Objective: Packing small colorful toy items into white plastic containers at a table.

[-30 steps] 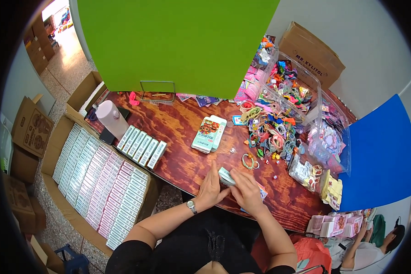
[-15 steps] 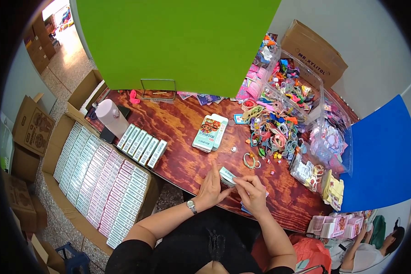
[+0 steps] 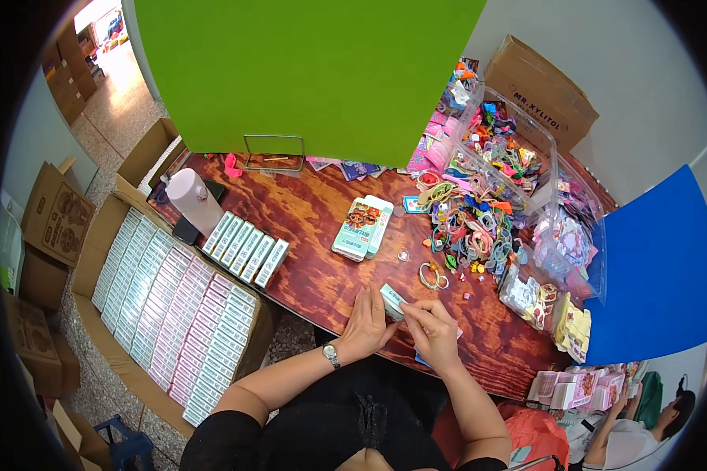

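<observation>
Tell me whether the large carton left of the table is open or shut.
Open: the carton's top is uncovered, showing rows of small boxes.

From the worker's head, a wide fisheye camera looks steeply down on a tabletop point(image 3: 310, 212), near the left hand point(image 3: 363, 323) at six o'clock and right hand point(image 3: 434, 334) at five, yet catching a green board point(image 3: 306, 78) at twelve; details toward the dark rim are hard to judge.

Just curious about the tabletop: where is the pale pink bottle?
In the head view, the pale pink bottle is on the left of the table, beside the left end of the row of small boxes.
</observation>
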`<action>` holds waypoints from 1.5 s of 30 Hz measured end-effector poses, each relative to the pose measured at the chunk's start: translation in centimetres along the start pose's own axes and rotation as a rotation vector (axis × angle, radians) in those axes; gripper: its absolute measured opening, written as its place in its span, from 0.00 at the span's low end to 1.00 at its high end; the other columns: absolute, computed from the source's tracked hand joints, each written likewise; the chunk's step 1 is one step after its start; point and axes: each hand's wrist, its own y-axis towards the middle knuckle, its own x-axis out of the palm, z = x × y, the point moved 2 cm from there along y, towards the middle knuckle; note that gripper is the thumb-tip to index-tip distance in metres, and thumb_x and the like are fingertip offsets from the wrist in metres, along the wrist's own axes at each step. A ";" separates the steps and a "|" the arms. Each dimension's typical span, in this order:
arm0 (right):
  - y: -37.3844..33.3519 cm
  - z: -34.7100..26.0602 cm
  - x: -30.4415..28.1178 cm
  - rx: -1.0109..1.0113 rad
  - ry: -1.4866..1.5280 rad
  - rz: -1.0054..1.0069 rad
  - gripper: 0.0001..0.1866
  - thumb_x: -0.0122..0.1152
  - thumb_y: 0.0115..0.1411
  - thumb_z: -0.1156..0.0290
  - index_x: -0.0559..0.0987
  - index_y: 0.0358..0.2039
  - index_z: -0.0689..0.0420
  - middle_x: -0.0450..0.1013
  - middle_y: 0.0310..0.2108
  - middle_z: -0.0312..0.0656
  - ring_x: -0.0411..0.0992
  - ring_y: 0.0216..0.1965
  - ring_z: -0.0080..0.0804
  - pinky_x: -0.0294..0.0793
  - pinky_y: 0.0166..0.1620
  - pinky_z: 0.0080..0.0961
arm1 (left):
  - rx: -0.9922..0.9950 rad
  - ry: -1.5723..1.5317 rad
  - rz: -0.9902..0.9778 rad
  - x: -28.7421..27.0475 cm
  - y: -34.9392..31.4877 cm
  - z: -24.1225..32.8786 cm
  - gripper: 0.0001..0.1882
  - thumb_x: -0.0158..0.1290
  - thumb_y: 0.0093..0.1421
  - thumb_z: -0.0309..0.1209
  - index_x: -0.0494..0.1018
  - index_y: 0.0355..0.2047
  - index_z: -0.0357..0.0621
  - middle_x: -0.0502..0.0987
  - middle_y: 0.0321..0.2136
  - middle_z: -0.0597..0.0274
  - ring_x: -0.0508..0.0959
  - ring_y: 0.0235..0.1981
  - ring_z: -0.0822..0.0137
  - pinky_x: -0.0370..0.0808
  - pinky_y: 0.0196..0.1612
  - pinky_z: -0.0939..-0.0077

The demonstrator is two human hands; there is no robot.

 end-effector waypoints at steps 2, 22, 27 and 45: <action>-0.1 -0.3 0.0 0.007 -0.009 0.005 0.14 0.64 0.59 0.83 0.84 0.46 0.58 0.75 0.38 0.42 0.77 0.37 0.32 0.77 0.39 0.25 | 0.032 0.001 0.012 0.1 0.0 0.0 0.62 0.65 0.54 0.32 0.26 0.68 0.21 0.58 0.55 0.18 0.66 0.52 0.26 0.68 0.56 0.41; -0.7 -0.6 -0.1 -0.287 -0.268 0.011 0.22 0.66 0.53 0.82 0.82 0.50 0.56 0.74 0.41 0.44 0.73 0.42 0.42 0.75 0.45 0.34 | 0.036 -0.102 0.038 0.1 -0.4 -0.5 0.59 0.65 0.53 0.28 0.31 0.69 0.22 0.60 0.55 0.23 0.67 0.52 0.30 0.68 0.56 0.45; 0.1 0.4 -0.9 -0.048 0.013 -0.106 0.22 0.65 0.58 0.78 0.79 0.55 0.55 0.72 0.50 0.46 0.73 0.48 0.43 0.74 0.49 0.33 | 0.044 -0.073 0.021 -0.4 -0.1 -0.3 0.62 0.66 0.54 0.31 0.28 0.70 0.25 0.61 0.55 0.27 0.68 0.52 0.34 0.70 0.56 0.49; 0.0 2.0 -0.4 -0.321 -0.088 -0.036 0.19 0.69 0.50 0.82 0.84 0.44 0.54 0.79 0.46 0.43 0.78 0.43 0.41 0.78 0.45 0.33 | 0.048 -0.082 0.030 -0.2 -0.3 -0.2 0.56 0.65 0.54 0.29 0.36 0.68 0.20 0.61 0.53 0.20 0.67 0.51 0.26 0.67 0.57 0.41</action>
